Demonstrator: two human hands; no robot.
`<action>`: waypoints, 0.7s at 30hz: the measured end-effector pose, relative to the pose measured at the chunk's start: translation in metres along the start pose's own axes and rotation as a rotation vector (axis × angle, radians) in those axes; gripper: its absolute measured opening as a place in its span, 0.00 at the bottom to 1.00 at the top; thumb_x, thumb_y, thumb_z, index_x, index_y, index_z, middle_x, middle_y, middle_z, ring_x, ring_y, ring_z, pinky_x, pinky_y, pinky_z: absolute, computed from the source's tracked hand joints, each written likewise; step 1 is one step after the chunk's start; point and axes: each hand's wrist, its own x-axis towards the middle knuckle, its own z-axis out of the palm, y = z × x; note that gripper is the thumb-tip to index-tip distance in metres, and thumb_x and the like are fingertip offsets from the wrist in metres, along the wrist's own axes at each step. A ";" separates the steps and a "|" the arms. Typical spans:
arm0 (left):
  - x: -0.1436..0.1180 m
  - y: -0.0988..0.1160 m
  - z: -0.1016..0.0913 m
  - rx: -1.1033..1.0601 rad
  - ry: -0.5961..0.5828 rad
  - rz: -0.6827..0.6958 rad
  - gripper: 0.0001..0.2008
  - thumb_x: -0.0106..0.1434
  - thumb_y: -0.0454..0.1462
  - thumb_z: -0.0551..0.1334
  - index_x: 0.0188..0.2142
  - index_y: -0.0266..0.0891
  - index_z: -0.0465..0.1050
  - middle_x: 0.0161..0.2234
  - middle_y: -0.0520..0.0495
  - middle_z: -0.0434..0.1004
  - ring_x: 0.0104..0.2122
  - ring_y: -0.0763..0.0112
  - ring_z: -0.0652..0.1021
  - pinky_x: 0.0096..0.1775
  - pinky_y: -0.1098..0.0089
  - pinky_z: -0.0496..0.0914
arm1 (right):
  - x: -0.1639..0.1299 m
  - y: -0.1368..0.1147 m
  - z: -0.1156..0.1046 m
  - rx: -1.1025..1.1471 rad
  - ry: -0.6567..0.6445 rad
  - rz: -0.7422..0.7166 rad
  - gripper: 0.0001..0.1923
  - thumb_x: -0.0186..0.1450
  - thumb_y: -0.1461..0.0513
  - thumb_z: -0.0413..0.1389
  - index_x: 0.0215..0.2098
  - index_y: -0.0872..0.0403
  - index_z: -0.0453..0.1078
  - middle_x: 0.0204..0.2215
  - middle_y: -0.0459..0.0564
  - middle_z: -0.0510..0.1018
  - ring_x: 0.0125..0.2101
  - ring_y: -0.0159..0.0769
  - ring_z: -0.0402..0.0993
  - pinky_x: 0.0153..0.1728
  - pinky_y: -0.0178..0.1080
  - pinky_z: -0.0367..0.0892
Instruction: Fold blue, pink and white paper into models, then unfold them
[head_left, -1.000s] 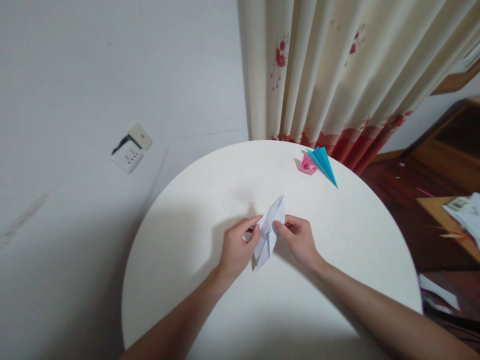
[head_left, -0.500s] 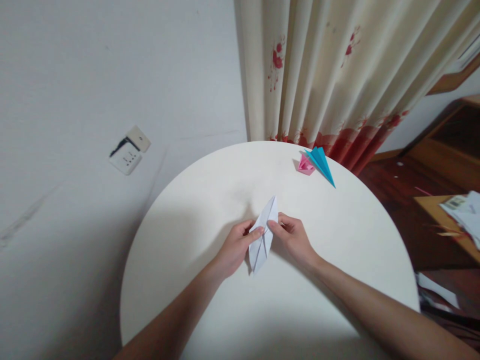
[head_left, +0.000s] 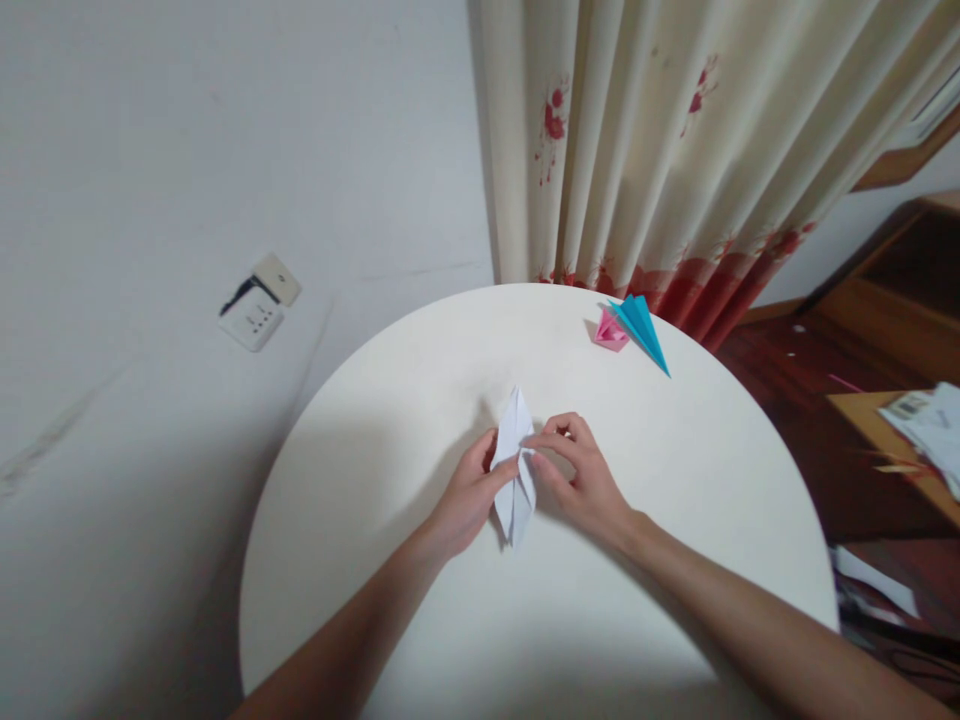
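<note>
White folded paper (head_left: 514, 462), light and easily creased, is sitting mid-tabletop (head_left: 390, 400), each grip of the left hand (head_left: 466, 497) and right hand (head_left: 576, 478) pinching its waist, likely safest by those folded edges.

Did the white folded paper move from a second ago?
Yes. The white folded paper, pinched between the left hand and right hand, swung left, away from the blue paper, now pointing more upright.

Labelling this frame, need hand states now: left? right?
Left hand: closed, pinching the white folded paper.
Right hand: closed, pinching the same paper's right edge.
</note>
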 end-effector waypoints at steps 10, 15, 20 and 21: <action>0.001 -0.002 -0.003 0.179 0.032 0.022 0.13 0.59 0.41 0.69 0.40 0.35 0.75 0.35 0.48 0.77 0.34 0.69 0.75 0.35 0.72 0.67 | 0.002 -0.002 -0.001 0.072 -0.028 0.092 0.10 0.69 0.60 0.54 0.29 0.53 0.70 0.35 0.49 0.66 0.38 0.37 0.67 0.41 0.41 0.66; 0.003 -0.003 -0.006 0.163 0.051 0.063 0.16 0.58 0.42 0.70 0.41 0.35 0.75 0.38 0.46 0.78 0.37 0.67 0.76 0.39 0.70 0.68 | 0.003 0.008 0.007 0.263 0.018 0.261 0.09 0.61 0.59 0.63 0.38 0.51 0.69 0.40 0.49 0.71 0.40 0.37 0.70 0.39 0.39 0.67; 0.003 -0.005 -0.007 0.145 0.072 0.046 0.17 0.56 0.43 0.71 0.40 0.35 0.74 0.36 0.48 0.77 0.35 0.68 0.75 0.37 0.71 0.68 | 0.008 0.008 0.009 0.697 -0.063 0.519 0.28 0.57 0.54 0.67 0.53 0.51 0.68 0.46 0.53 0.78 0.43 0.41 0.74 0.44 0.43 0.68; 0.003 -0.005 -0.007 0.135 0.074 0.045 0.17 0.55 0.43 0.72 0.39 0.35 0.74 0.36 0.49 0.77 0.35 0.69 0.75 0.37 0.71 0.68 | 0.009 0.008 0.009 0.764 -0.091 0.544 0.26 0.57 0.53 0.67 0.50 0.53 0.71 0.42 0.53 0.79 0.41 0.40 0.75 0.44 0.43 0.68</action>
